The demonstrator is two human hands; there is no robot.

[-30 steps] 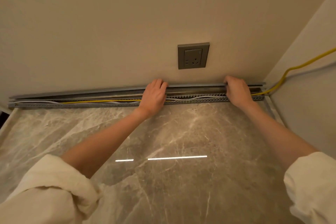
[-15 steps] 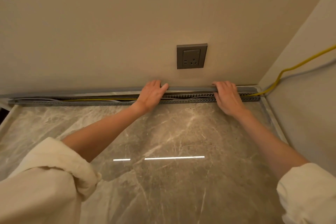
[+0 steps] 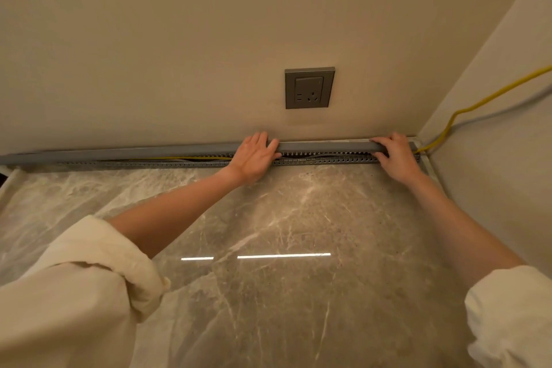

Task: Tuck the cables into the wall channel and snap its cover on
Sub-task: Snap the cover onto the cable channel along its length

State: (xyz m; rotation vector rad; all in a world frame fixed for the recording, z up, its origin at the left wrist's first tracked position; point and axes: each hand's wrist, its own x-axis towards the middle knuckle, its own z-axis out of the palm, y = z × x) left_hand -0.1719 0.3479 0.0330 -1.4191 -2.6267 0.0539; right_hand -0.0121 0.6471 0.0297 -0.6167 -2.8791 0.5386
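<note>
A: Beige walls meet in a corner over a glossy grey-brown marble bench (image 3: 283,248), with a grey square wall socket (image 3: 309,87) above. Where's the work?

B: Along the foot of the back wall. The long grey slotted plastic wall channel (image 3: 325,161) lies there, and the flat grey plastic cover strip (image 3: 322,146) sits over its top, not yet seated; the slots show below it.

A: The cables?

B: The thin yellow cable (image 3: 191,158) and a pale one lie inside, left of the left hand (image 3: 254,158); the yellow one leaves at the corner.

A: And the grip?

B: Both hands flat, fingers spread over the strip. The right hand (image 3: 394,157) presses near the corner end.

A: How to do it well?

B: I'd seat the corner end first, then press leftward in stages, checking that no cable gets pinched under the lip.
</note>
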